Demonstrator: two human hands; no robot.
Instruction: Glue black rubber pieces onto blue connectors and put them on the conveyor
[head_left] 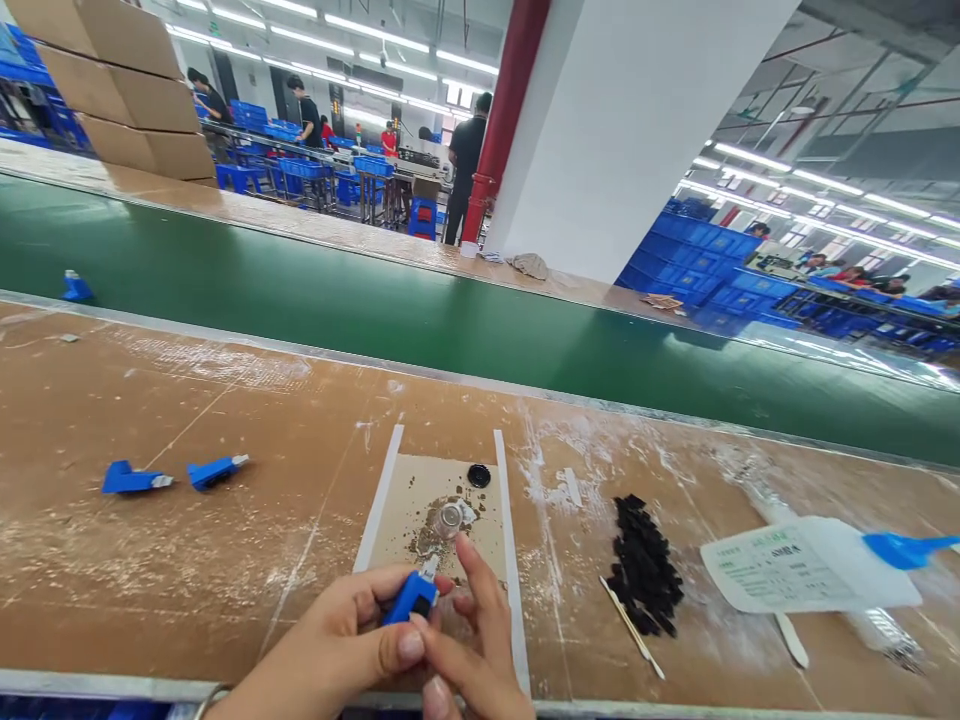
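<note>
My left hand (337, 640) grips a small blue plastic part (411, 597) with a white tip, low in the middle of the view. My right hand (472, 640) meets it from the right, fingertips touching the part's tip. Just beyond the fingers a small clear cap (450, 518) sits on a stained cardboard pad (409, 495) framed by white tape strips. A black round cap (478, 475) lies at the pad's far edge.
Two more blue parts (135, 479) (216, 470) lie to the left on the brown worktop (187, 570). A pile of small black pieces (643, 562), a thin stick (631, 628) and a clear labelled bag (806, 565) lie to the right. A green conveyor belt (450, 320) runs behind; people work beyond.
</note>
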